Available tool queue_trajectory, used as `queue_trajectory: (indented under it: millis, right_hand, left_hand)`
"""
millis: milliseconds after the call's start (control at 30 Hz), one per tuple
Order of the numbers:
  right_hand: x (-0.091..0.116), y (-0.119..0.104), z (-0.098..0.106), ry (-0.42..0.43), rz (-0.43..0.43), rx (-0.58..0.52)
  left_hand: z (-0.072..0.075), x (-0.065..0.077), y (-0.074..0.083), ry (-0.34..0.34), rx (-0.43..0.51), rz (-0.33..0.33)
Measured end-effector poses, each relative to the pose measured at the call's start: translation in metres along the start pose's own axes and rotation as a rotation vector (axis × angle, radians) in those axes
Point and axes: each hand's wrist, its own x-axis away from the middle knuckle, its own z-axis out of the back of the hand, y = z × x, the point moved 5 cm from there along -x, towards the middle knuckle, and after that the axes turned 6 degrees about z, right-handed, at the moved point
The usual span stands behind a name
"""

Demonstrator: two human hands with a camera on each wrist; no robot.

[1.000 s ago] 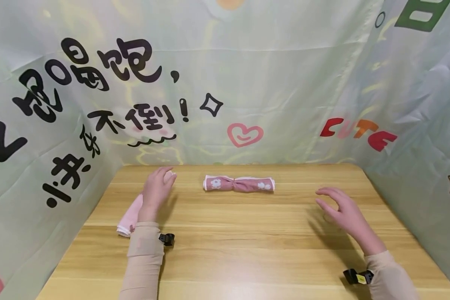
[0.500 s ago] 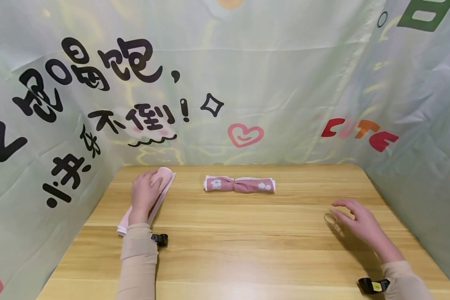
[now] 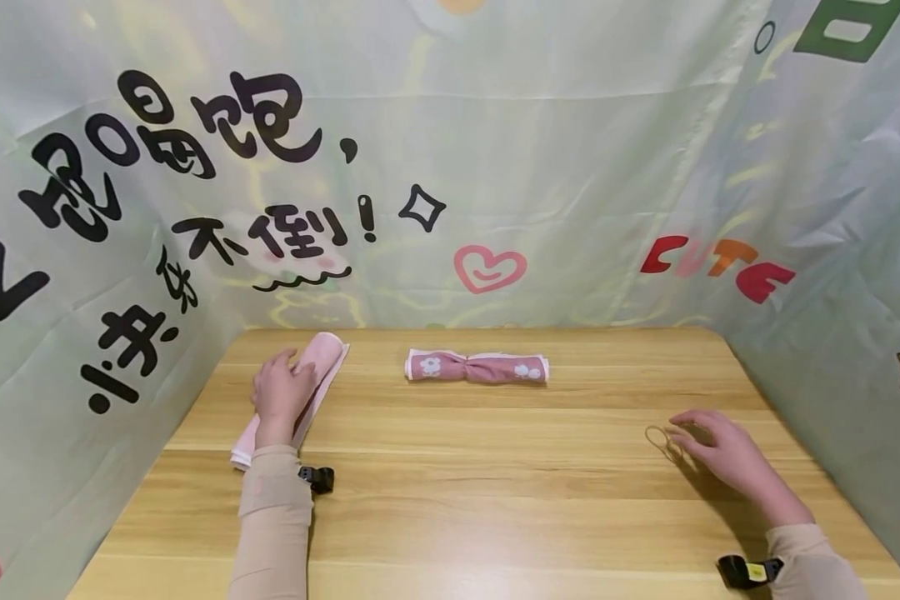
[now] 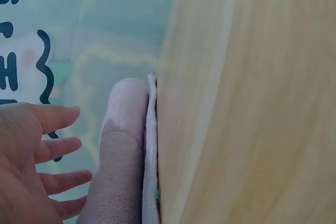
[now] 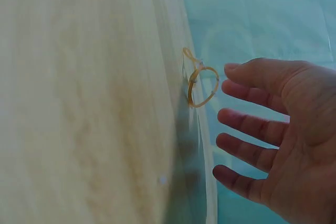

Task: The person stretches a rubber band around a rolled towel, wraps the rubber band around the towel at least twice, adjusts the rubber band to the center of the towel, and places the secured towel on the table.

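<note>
A pale pink rolled towel (image 3: 328,350) with a loose edge lies slantwise at the table's left. My left hand (image 3: 279,396) is over its left side in the head view. The left wrist view has the fingers (image 4: 59,149) spread beside the roll, not wrapped round it. To the right, a thin tan rubber band (image 5: 191,94), looped and twisted, lies on the table. Close to it is my right hand (image 3: 735,462), its fingers spread and slightly bent with nothing between them. Whether a fingertip touches the band cannot be told.
A darker pink rolled towel (image 3: 431,367) with white flowers, cinched at its middle, lies near the back of the wooden table (image 3: 480,500). Printed cloth walls (image 3: 570,167) stand round the back and sides.
My left hand has drawn back and left along the pale pink roll, uncovering its far end. My right hand has moved right and nearer, and the rubber band has come into view beside it.
</note>
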Motion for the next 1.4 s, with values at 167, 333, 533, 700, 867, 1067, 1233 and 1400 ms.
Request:
queue_trajectory:
  millis: [167,333,533,700,867,1067,1233,1400]
  right_hand:
    - [0.001,0.001,-0.002,-0.023,0.002,0.006]
    - [0.002,0.004,-0.005,-0.074,-0.025,-0.007]
    - [0.003,0.006,-0.006,-0.07,-0.031,-0.022]
    - [0.003,0.006,-0.007,-0.071,-0.029,-0.038]
    - [0.004,0.005,-0.005,-0.054,-0.017,-0.01]
    - [0.002,-0.002,0.0,-0.009,0.002,-0.008]
    - [0.0,-0.009,0.005,-0.006,-0.009,-0.039]
    - [-0.002,-0.017,0.009,-0.009,-0.015,-0.045]
  left_hand:
    - [-0.004,-0.001,-0.003,-0.043,0.008,0.035]
    - [-0.006,-0.003,-0.006,-0.067,0.0,0.049]
    - [-0.006,-0.003,-0.007,-0.072,0.004,0.048]
    - [-0.005,-0.001,-0.006,-0.078,0.006,0.051]
    - [-0.005,0.0,-0.004,-0.082,-0.003,0.055]
    - [-0.007,-0.001,-0.005,-0.092,-0.014,0.058]
    - [-0.011,-0.004,-0.006,-0.106,-0.047,0.045]
    - [-0.013,-0.004,-0.008,-0.121,-0.078,0.042]
